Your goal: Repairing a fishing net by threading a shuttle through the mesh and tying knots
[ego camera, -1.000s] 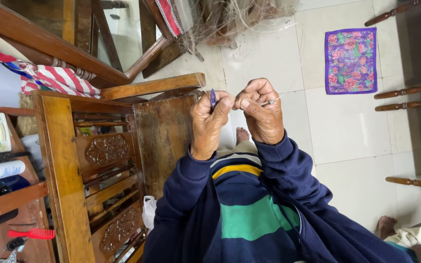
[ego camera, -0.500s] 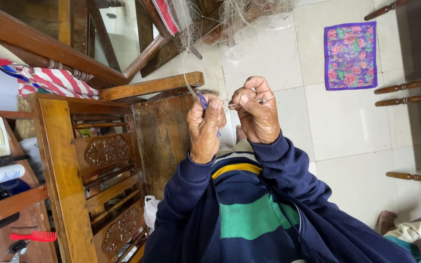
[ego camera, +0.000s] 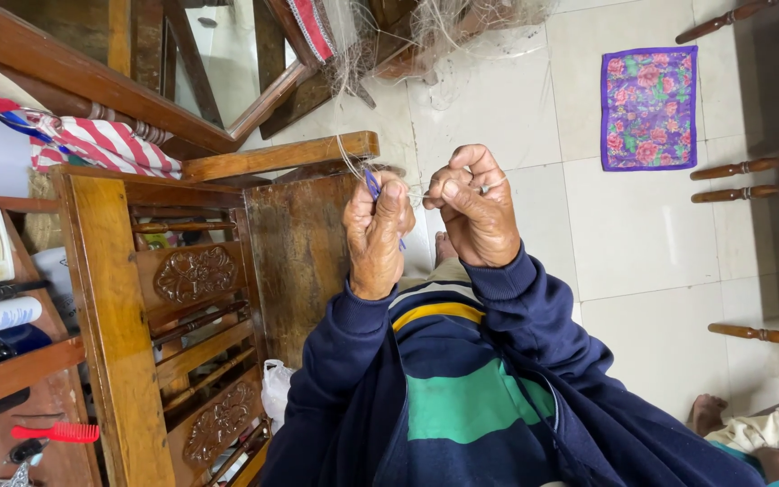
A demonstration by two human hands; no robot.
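Note:
My left hand (ego camera: 375, 233) is closed around a small blue netting needle (ego camera: 372, 186), whose tip sticks up above the thumb. My right hand (ego camera: 475, 207) pinches a thin pale line (ego camera: 498, 187) that runs between the two hands. A strand of the same line rises from the left hand toward a heap of fishing net (ego camera: 462, 27) on the floor at the top of the view. Both hands are held close together above my lap, in dark blue sleeves over a striped shirt.
A carved wooden chair (ego camera: 182, 298) stands at my left, with a red-striped cloth (ego camera: 105, 144) over a rail. A purple flowered mat (ego camera: 648, 108) lies on the white tile floor. Wooden chair legs (ego camera: 755, 171) are at the right. A shelf with a red comb (ego camera: 56, 433) is at lower left.
Both hands have shifted a little closer together and slightly left. The right hand's fingers have drawn the line tighter between them.

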